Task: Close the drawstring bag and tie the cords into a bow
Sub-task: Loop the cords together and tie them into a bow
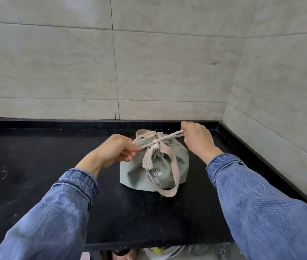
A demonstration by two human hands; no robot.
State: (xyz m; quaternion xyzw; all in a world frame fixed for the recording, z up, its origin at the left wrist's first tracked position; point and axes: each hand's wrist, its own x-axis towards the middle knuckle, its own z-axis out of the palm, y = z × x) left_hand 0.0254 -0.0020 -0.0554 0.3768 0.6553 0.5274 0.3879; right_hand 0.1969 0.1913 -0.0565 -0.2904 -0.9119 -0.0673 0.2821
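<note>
A sage-green drawstring bag [169,162] with white lettering stands on the black counter [36,166], its mouth gathered shut. Cream cords [165,138] cross in a knot on top, and tasselled cord ends [147,160] hang down the front. A beige strap [174,166] drapes over the bag onto the counter. My left hand [115,150] pinches a cord loop to the left of the knot. To the right and farther back, my right hand [195,138] grips the other loop. Both loops are pulled taut away from the knot.
Beige tiled walls [167,62] close off the back and right side in a corner. The counter's front edge [149,242] runs below my denim sleeves, with several blurred items on a shelf beneath it.
</note>
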